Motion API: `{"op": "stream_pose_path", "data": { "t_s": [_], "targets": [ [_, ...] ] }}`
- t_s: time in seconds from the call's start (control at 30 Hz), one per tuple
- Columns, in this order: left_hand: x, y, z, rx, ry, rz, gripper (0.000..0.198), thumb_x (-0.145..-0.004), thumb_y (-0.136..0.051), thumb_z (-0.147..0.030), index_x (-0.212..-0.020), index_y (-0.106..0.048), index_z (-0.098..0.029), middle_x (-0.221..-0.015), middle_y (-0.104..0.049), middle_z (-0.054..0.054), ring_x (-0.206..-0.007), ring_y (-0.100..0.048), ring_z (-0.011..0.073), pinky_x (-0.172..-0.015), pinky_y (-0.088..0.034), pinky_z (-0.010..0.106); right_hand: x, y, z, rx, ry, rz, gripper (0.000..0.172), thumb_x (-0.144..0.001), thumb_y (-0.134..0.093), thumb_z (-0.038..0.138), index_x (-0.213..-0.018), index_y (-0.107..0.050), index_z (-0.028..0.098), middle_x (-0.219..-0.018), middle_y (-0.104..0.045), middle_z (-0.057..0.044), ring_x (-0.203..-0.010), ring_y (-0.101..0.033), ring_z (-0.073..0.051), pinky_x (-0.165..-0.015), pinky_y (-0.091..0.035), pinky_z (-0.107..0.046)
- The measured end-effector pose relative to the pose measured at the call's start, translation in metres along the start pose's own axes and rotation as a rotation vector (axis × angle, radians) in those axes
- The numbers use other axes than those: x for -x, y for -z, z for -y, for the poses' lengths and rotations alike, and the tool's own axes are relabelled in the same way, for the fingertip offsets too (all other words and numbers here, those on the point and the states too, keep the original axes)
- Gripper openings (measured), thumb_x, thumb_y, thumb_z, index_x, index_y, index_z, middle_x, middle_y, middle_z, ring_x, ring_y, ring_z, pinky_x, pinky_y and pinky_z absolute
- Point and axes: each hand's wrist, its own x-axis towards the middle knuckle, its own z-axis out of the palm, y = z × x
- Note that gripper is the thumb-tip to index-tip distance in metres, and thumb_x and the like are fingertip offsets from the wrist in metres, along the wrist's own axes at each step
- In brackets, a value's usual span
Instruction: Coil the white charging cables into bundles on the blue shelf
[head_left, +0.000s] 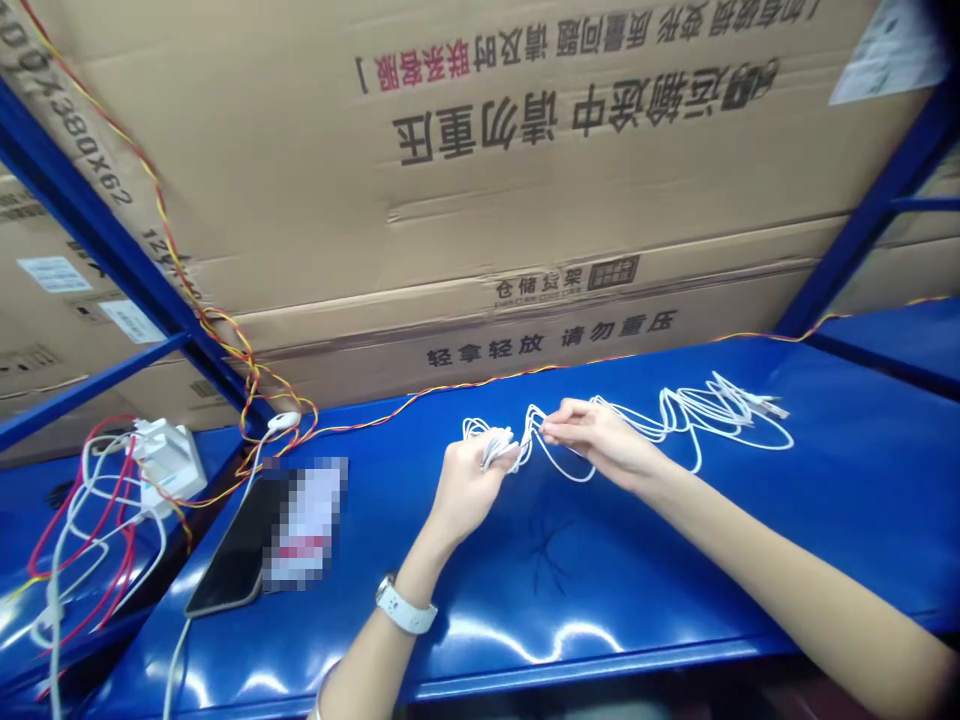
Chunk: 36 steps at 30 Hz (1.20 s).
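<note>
My left hand [471, 478] is closed around a gathered bundle of white cable, its folds sticking out past the fingers. Just to the right, my right hand [600, 440] pinches the same white cable [679, 408] between thumb and fingers. From there the cable trails in loose loops over the blue shelf [637, 560] to the right, and a metal-tipped plug [771, 408] shows at its far end. Some thin dark ties or strands [546, 550] lie on the shelf below my hands.
A black phone [238, 545] lies left beside a blurred packet [306, 520]. Red-yellow twisted wire [251, 370] runs along the back. Further left are a white power strip [171, 465] and tangled red and white cables [97, 520]. Cardboard boxes [480, 220] stand behind, between blue posts [862, 230].
</note>
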Motion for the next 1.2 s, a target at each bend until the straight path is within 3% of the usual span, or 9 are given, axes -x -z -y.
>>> {"op": "stream_pose_path", "data": {
  "t_s": [0.17, 0.3, 0.4, 0.47, 0.53, 0.63, 0.8, 1.0, 1.2],
  "targets": [
    [-0.002, -0.001, 0.003, 0.163, 0.11, 0.075, 0.028, -0.082, -0.053, -0.038, -0.067, -0.056, -0.015, -0.062, -0.051, -0.001, -0.057, -0.044, 0.0101, -0.054, -0.033, 0.022, -0.003, 0.009, 0.004, 0.017, -0.036, 0.031, 0.027, -0.055, -0.08, 0.026, -0.065, -0.057, 0.016, -0.072, -0.066, -0.001, -0.068, -0.061, -0.012, -0.069, -0.046, -0.026],
    [-0.006, 0.005, 0.014, 0.471, 0.283, -0.09, 0.03, -0.077, -0.062, -0.039, -0.098, -0.055, -0.018, -0.063, -0.045, -0.005, -0.05, -0.037, 0.006, -0.047, -0.031, 0.019, -0.003, 0.021, 0.015, 0.178, 0.001, 0.016, 0.025, -0.058, -0.078, 0.026, -0.073, -0.06, 0.017, -0.061, -0.062, 0.001, -0.059, -0.058, -0.011, -0.059, -0.043, -0.024],
    [-0.01, 0.013, 0.021, 0.838, 0.428, -0.143, 0.036, -0.078, -0.062, -0.042, -0.103, -0.049, -0.02, -0.06, -0.04, -0.007, -0.046, -0.037, 0.0043, -0.045, -0.03, 0.017, 0.0, 0.023, 0.015, 0.312, -0.106, 0.225, 0.022, -0.059, -0.075, 0.027, -0.074, -0.063, 0.015, -0.061, -0.064, -0.001, -0.057, -0.058, -0.012, -0.056, -0.043, -0.024],
    [-0.013, 0.017, 0.022, 1.014, 0.528, -0.13, 0.033, -0.081, -0.057, -0.043, -0.101, -0.05, -0.018, -0.062, -0.046, -0.005, -0.048, -0.043, 0.0054, -0.047, -0.036, 0.017, 0.003, 0.018, 0.01, 0.4, -0.183, 0.395, 0.02, -0.059, -0.074, 0.026, -0.072, -0.065, 0.013, -0.062, -0.065, -0.002, -0.058, -0.06, -0.014, -0.057, -0.045, -0.025],
    [-0.014, 0.019, 0.023, 1.085, 0.603, -0.124, 0.03, -0.085, -0.051, -0.042, -0.099, -0.052, -0.016, -0.067, -0.054, -0.001, -0.053, -0.052, 0.0082, -0.051, -0.043, 0.02, 0.006, 0.01, 0.001, 0.487, -0.213, 0.506, 0.018, -0.059, -0.073, 0.025, -0.072, -0.068, 0.013, -0.062, -0.065, -0.002, -0.058, -0.06, -0.014, -0.058, -0.046, -0.024],
    [-0.015, 0.016, 0.023, 1.062, 0.639, -0.121, 0.028, -0.09, -0.043, -0.038, -0.097, -0.055, -0.013, -0.077, -0.062, 0.006, -0.062, -0.061, 0.0133, -0.06, -0.05, 0.026, 0.009, 0.0, -0.009, 0.675, -0.132, 0.565, 0.017, -0.062, -0.07, 0.026, -0.073, -0.07, 0.013, -0.062, -0.065, -0.002, -0.057, -0.058, -0.013, -0.057, -0.044, -0.023],
    [-0.013, 0.009, 0.022, 1.098, 0.647, -0.029, 0.035, -0.09, -0.04, -0.04, -0.098, -0.057, -0.011, -0.09, -0.066, 0.012, -0.076, -0.065, 0.02, -0.071, -0.053, 0.033, 0.011, -0.005, -0.007, 0.938, 0.163, 0.507, 0.019, -0.067, -0.068, 0.029, -0.081, -0.073, 0.018, -0.077, -0.065, -0.003, -0.061, -0.053, -0.012, -0.056, -0.04, -0.024],
    [-0.009, -0.001, 0.017, 1.182, 0.636, 0.037, 0.043, -0.088, -0.041, -0.048, -0.102, -0.056, -0.01, -0.1, -0.064, 0.015, -0.089, -0.064, 0.0249, -0.081, -0.049, 0.04, 0.02, -0.022, 0.0, 0.829, 0.39, 0.197, 0.017, -0.084, -0.052, 0.026, -0.085, -0.068, 0.018, -0.081, -0.065, -0.003, -0.069, -0.056, -0.014, -0.061, -0.04, -0.025],
    [-0.003, -0.02, 0.007, 1.119, 0.536, 0.099, 0.047, -0.086, -0.045, -0.05, -0.115, -0.055, -0.015, -0.111, -0.062, 0.011, -0.107, -0.057, 0.0227, -0.095, -0.041, 0.035, 0.025, -0.044, -0.016, 0.858, 0.407, 0.053, 0.016, -0.084, -0.054, 0.033, -0.088, -0.062, 0.02, -0.06, -0.058, 0.002, -0.053, -0.051, -0.011, -0.054, -0.037, -0.023]
  ]
}}
